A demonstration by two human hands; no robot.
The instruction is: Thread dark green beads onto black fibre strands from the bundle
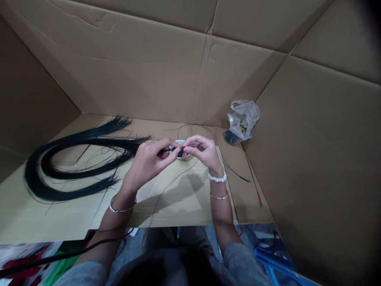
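My left hand (154, 159) and my right hand (204, 153) meet over the middle of the table, thumbs and forefingers pinched close together. A thin dark cord (166, 150) shows at the fingertips of my left hand. My right hand pinches at the same spot, on what looks like the cord's end; the detail is too small to make out. Just beneath the fingertips stands a small white bowl (179, 142) with something dark green inside, partly hidden by the hands. One long thin strand (166, 186) hangs from near my right hand across the table to its front edge.
Curved bundles of dark cords (34, 174) lie on the table (178, 206) at left. A clear plastic bag (244, 115) sits at the back right. Loose cords and a red-tipped piece (259, 198) lie at right. Cardboard walls (143, 67) enclose the table; a blue stool (270, 254) stands below.
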